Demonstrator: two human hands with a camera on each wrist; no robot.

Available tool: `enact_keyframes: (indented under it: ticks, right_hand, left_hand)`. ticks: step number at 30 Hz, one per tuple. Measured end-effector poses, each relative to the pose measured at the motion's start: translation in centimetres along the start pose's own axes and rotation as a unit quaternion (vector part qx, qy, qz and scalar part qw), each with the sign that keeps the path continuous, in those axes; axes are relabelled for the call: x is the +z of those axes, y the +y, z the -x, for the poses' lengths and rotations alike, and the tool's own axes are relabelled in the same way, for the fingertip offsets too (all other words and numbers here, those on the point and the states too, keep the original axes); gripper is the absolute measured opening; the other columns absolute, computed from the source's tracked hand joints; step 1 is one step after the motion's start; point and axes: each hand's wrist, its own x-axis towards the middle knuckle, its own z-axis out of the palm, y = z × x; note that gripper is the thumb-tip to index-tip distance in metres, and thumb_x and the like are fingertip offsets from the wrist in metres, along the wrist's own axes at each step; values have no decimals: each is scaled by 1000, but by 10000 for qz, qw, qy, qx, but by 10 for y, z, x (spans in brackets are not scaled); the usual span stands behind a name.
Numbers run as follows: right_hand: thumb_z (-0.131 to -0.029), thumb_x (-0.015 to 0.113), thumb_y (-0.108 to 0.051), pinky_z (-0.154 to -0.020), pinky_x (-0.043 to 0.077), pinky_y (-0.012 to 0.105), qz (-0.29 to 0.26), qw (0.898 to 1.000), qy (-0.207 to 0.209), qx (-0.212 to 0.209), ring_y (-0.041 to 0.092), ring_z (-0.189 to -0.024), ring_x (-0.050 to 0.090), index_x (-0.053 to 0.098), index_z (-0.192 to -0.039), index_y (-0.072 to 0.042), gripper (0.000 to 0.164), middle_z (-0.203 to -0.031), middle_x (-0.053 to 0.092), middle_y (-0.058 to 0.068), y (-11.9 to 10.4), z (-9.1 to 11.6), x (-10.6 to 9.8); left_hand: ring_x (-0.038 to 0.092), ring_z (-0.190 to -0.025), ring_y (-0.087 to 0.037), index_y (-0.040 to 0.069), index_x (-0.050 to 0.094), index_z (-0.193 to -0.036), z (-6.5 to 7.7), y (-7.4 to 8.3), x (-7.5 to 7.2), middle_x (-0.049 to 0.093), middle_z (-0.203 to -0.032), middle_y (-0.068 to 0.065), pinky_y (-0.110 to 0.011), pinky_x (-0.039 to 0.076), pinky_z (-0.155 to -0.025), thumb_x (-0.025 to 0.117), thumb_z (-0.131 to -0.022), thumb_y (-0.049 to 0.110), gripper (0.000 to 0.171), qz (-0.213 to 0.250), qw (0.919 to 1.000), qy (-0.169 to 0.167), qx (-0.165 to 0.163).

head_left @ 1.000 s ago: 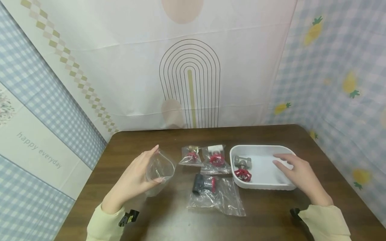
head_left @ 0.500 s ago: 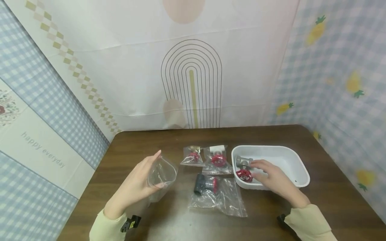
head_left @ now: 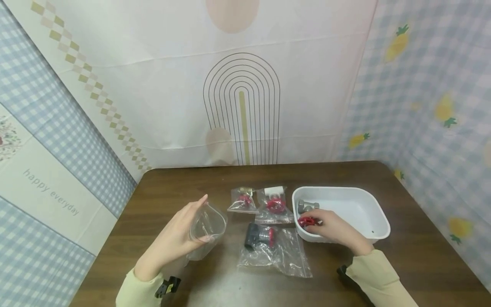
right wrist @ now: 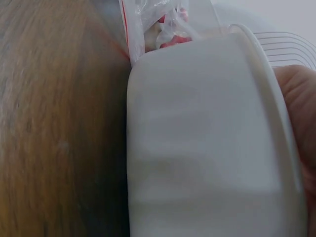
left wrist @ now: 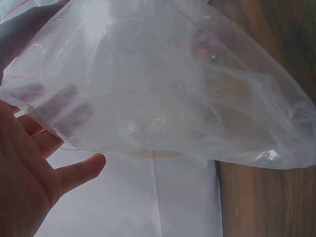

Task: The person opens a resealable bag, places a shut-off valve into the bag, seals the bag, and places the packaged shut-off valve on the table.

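Observation:
My left hand (head_left: pixel 172 241) holds a clear zip bag (head_left: pixel 207 226) by its mouth, which gapes between the fingers and thumb. Close up in the left wrist view, several fingers show blurred through the film of the bag (left wrist: pixel 148 94). Over at the white tray (head_left: pixel 360 215), my right hand (head_left: pixel 339 229) reaches past the front rim and grips the red handwheel of a valve (head_left: pixel 307 206). The valve's grey metal body lies at the tray's left end. In the right wrist view, the tray's wall (right wrist: pixel 197 133) hides the fingertips and the valve.
Left of the tray lie bagged valves: a small brass one (head_left: pixel 244 200), a white one (head_left: pixel 274 200) and a dark grey one (head_left: pixel 258 236) in a larger bag. All have red handwheels. The brown table (head_left: pixel 184 181) meets a patterned cloth backdrop (head_left: pixel 168 106) behind.
My right hand has moved left from the right part of the tray and closed on the valve's handwheel. The left hand keeps the bag in nearly the same place.

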Motion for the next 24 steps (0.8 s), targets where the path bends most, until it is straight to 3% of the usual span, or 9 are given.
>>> enact_keyframes:
  ticks: [14, 24]
  right_hand:
    - [-90, 75, -15, -76, 55, 34, 170, 9994, 308, 75, 7, -85, 61, 73, -113, -7, 25, -98, 70, -4, 3, 2, 5]
    - [-90, 74, -8, -78, 56, 33, -180, 9984, 500, 167, 10, -88, 65, 73, -113, -9, 23, -98, 70, -6, 4, 5, 2]
  left_hand:
    - [59, -110, -21, 4, 33, -156, -1, 4, 3, 59, -130, -8, -50, 49, -95, 88, -73, 31, 102, -83, 9998, 33, 169]
    - [58, -117, -26, 6, 31, -157, 3, 7, 7, 58, -134, -11, -50, 49, -98, 86, -75, 35, 102, -122, 9999, -3, 21]
